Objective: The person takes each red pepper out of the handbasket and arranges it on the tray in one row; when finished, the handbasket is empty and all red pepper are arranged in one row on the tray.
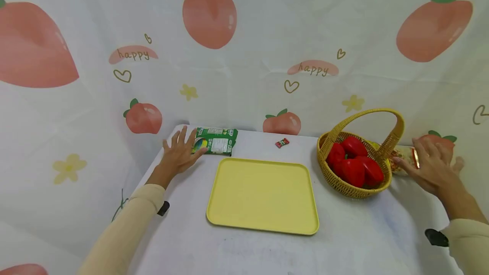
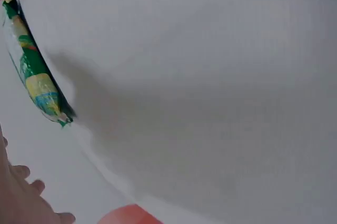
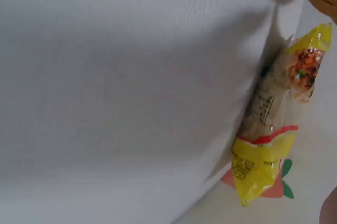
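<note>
At the table's back left, my left hand (image 1: pixel 178 152) hovers with fingers spread beside a green packet (image 1: pixel 217 141), holding nothing. The left wrist view shows that packet (image 2: pixel 37 71) lying apart from the fingertips. On the far right my right hand (image 1: pixel 435 166) is spread in the air, also with nothing in it. Near it lies a yellow and clear bag (image 3: pixel 271 116), partly hidden in the head view behind the basket and hand. A yellow wicker basket (image 1: pixel 353 191) with an arched handle holds several red bell peppers (image 1: pixel 353 162).
A yellow rectangular tray (image 1: pixel 263 196) lies flat in the middle of the white table (image 1: pixel 244 253). Behind it is a small red-and-green wrapped candy (image 1: pixel 282 143). A fruit-printed cloth (image 1: pixel 244 84) hangs along the back and left.
</note>
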Action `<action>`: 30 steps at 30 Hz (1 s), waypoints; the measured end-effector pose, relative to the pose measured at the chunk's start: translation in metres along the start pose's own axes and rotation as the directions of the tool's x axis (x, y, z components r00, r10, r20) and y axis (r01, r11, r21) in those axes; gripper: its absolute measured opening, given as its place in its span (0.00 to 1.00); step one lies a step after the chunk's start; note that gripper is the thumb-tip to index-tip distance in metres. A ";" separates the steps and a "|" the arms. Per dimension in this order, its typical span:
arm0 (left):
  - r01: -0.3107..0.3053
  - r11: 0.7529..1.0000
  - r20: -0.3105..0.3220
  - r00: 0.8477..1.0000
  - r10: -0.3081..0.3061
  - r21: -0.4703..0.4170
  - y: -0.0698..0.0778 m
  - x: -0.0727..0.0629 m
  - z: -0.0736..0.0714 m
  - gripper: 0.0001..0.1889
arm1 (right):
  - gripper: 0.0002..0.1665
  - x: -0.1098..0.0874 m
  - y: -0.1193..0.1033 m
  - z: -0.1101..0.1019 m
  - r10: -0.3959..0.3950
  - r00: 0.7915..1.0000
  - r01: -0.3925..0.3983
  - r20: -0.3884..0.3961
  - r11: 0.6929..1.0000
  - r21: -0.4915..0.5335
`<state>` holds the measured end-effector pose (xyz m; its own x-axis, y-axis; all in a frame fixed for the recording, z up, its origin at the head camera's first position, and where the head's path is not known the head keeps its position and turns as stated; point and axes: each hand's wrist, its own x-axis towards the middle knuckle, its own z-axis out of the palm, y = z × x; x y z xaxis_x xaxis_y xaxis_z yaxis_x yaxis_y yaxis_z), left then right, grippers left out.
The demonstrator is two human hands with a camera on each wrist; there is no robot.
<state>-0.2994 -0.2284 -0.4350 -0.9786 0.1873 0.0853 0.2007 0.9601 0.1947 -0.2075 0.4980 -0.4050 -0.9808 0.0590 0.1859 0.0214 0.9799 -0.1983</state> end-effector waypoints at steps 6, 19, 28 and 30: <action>-0.017 0.981 -0.146 0.989 -0.011 -0.192 0.016 -0.014 -0.001 0.30 | 0.48 -0.004 -0.010 0.005 -0.098 0.983 0.109 -0.153 0.992 0.059; 0.039 0.797 0.073 0.997 0.007 -0.603 0.053 -0.055 0.009 0.23 | 0.44 -0.022 -0.061 0.005 -0.102 0.990 0.125 -0.096 0.955 0.268; 0.140 0.692 0.190 0.982 -0.005 -0.708 0.065 -0.063 0.020 0.28 | 0.41 -0.023 -0.091 -0.001 -0.131 0.991 0.127 -0.005 0.948 0.293; 0.156 0.688 0.198 0.980 -0.018 -0.709 0.066 -0.063 0.022 0.29 | 0.41 -0.021 -0.094 -0.001 -0.151 0.988 0.139 0.017 0.945 0.296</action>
<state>-0.2258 -0.1720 -0.4491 -0.9717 0.2075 -0.1130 0.0180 0.5420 0.8402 -0.1890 0.4050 -0.3890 -0.9759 -0.0929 0.1976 -0.1739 0.8779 -0.4462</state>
